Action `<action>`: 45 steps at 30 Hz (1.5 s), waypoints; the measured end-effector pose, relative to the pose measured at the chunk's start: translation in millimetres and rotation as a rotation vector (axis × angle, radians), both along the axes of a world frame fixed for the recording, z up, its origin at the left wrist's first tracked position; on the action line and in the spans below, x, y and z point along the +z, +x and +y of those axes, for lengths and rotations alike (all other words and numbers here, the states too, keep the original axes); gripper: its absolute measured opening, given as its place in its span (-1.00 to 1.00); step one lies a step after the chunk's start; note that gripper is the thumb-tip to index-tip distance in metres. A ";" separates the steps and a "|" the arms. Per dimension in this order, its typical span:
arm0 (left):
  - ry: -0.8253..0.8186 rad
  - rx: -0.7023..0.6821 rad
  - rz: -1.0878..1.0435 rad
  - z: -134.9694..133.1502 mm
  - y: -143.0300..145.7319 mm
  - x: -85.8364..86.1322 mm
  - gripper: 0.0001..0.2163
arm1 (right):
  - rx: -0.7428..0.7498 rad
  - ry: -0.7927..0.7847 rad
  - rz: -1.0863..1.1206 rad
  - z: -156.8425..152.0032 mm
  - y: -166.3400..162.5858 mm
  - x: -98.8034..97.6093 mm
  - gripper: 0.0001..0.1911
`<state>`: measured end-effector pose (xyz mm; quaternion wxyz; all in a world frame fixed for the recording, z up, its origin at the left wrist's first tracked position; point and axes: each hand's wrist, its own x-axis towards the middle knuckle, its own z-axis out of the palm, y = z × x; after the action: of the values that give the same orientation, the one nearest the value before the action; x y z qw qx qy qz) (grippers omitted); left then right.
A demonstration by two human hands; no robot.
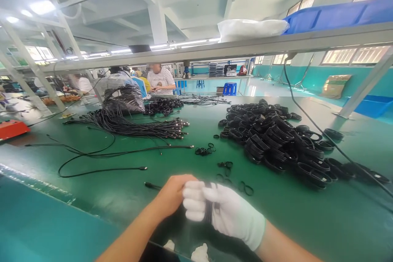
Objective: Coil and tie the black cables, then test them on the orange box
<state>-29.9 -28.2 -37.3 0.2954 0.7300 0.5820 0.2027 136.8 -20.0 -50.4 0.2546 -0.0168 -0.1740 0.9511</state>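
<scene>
Green tabletop (307,217), cable coils (270,137) heaped right; near, gloved right hand (229,208) clamped round black cable (208,212), left hand (176,191) alongside, grip unclear.

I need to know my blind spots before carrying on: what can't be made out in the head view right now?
All in the head view:
1. Left hand: fingertips hidden behind the right hand.
2. Held cable: partly covered by the right hand.
3. Coil pile: lower coils hidden by upper ones.
4. White bag: contents hidden by cloudy plastic.
5. Red box: cut off by the left edge.
6. Overhead blue tray: cut off by the right edge.
</scene>
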 end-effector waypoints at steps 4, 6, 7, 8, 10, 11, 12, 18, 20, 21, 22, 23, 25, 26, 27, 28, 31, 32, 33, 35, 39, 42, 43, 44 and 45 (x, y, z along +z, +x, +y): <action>0.060 0.215 0.203 -25.3 14.1 -8.3 -0.72 | -0.315 0.062 -0.137 16.9 9.9 -4.4 -0.63; 0.071 0.251 0.324 -38.7 23.6 -10.1 -0.70 | -0.381 0.082 -0.168 21.9 11.7 -7.7 -0.63; 0.082 0.239 0.393 -44.2 28.4 -9.8 -0.70 | -0.399 0.093 -0.179 22.6 11.4 -9.3 -0.63; 0.097 0.217 0.462 -48.6 32.8 -8.7 -0.70 | -0.409 0.104 -0.188 22.1 10.5 -10.5 -0.62; 0.128 0.153 0.563 -53.3 39.0 -6.1 -0.69 | -0.412 0.135 -0.206 18.4 8.0 -11.8 -0.61; 0.145 0.120 0.582 -53.8 40.1 -5.1 -0.70 | -0.411 0.151 -0.223 15.7 6.6 -12.0 -0.60; 0.170 0.094 0.598 -53.3 39.8 -4.6 -0.71 | -0.409 0.166 -0.251 12.9 5.5 -11.9 -0.60; 0.566 -0.219 0.635 -40.4 15.8 7.0 -0.83 | -0.179 0.247 -0.350 4.1 2.3 -10.1 -0.68; 0.638 -0.341 0.622 -34.4 7.2 21.0 -0.81 | -0.057 0.266 -0.301 3.2 1.4 -10.4 -0.69; 0.641 -0.385 0.603 -31.1 3.9 28.7 -0.80 | -0.017 0.267 -0.286 2.5 0.8 -10.8 -0.70; 0.621 -0.421 0.573 -27.6 1.3 36.0 -0.79 | 0.022 0.259 -0.272 1.5 0.1 -11.2 -0.71; 0.580 -0.448 0.535 -24.1 -0.7 42.0 -0.79 | 0.075 0.243 -0.247 0.2 -0.8 -11.7 -0.73; 0.472 -0.472 0.454 -17.3 -2.9 48.9 -0.80 | 0.200 0.198 -0.178 -2.5 -2.5 -12.8 -0.76; 0.425 -0.475 0.419 -14.3 -3.4 49.6 -0.81 | 0.255 0.176 -0.146 -3.7 -3.3 -13.4 -0.77; 0.389 -0.476 0.393 -11.8 -3.7 49.0 -0.82 | 0.301 0.161 -0.122 -4.6 -3.8 -14.0 -0.76; 0.367 -0.477 0.375 -10.0 -3.8 47.6 -0.82 | 0.332 0.153 -0.111 -5.2 -3.9 -14.6 -0.77; 0.388 -0.477 0.351 -9.4 -3.7 45.9 -0.88 | 0.348 0.143 -0.138 -4.6 -2.4 -16.8 -0.76; 0.430 -0.462 0.360 -10.5 -3.5 47.4 -0.91 | 0.335 0.142 -0.152 -3.9 -1.5 -17.5 -0.74; 0.476 -0.443 0.377 -12.0 -3.2 50.0 -0.90 | 0.318 0.142 -0.162 -3.2 -0.5 -18.2 -0.72; 0.483 -0.412 0.395 -14.5 -2.6 56.6 -0.84 | 0.284 0.150 -0.167 -2.4 1.1 -19.3 -0.68; 0.089 -0.342 0.196 -11.0 -3.4 60.2 -0.83 | 0.280 0.195 -0.148 -4.3 3.9 -20.1 -0.65; -0.107 -0.260 0.055 -5.8 -5.3 50.1 -0.85 | 0.269 0.234 -0.129 -6.6 6.1 -17.6 -0.64; -0.152 -0.231 0.012 -5.8 -5.1 46.1 -0.86 | 0.253 0.243 -0.124 -6.9 6.6 -16.1 -0.64; -0.183 -0.198 -0.031 -7.3 -4.2 42.4 -0.86 | 0.230 0.252 -0.123 -6.9 6.9 -14.3 -0.65; -0.193 -0.160 -0.067 -10.2 -2.7 39.3 -0.84 | 0.204 0.264 -0.128 -6.6 7.0 -12.3 -0.66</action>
<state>-32.6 -38.4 2.0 0.3988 0.7352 0.5284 0.1458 143.8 -26.6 -62.7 0.1451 -0.0259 -0.3138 0.9380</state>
